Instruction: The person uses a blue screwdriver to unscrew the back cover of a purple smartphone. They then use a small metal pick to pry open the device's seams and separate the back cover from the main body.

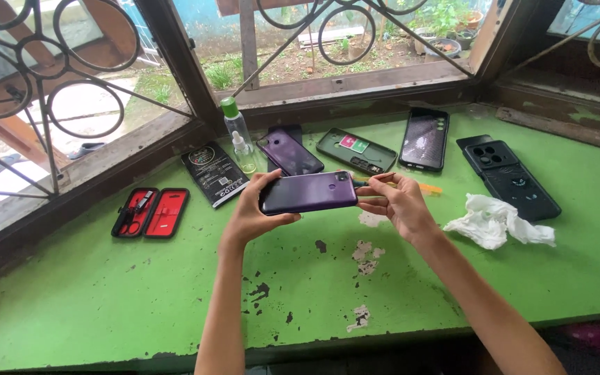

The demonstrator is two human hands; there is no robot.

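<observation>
Both hands hold a purple phone [308, 192] in the air above the middle of the green table [140, 292], its back facing the camera and its long side running left to right. The left hand [255, 212] grips the phone's left end, thumb under the near edge and fingers curled over the far edge. The right hand [398, 203] meets the phone's right end with its fingertips, thumb and forefinger pinched close on the edge; whether it also holds a small tool there cannot be told. Just beyond the phone, farther on the table, lies a second purple phone [290, 151], tilted, and to its left stands a small clear bottle with a green cap [237, 132] with a small dropper bottle [244, 154] touching it in front. Left of these lies a flat black packet [214, 173], and farther left, near the window frame, an open red-lined tool case [151, 212]. To the right at the far side lie a dark green phone case [356, 151], a black phone [424, 139] and a black phone cover with a camera cutout [507, 177]. A crumpled white tissue [498, 222] lies just right of the right hand.
</observation>
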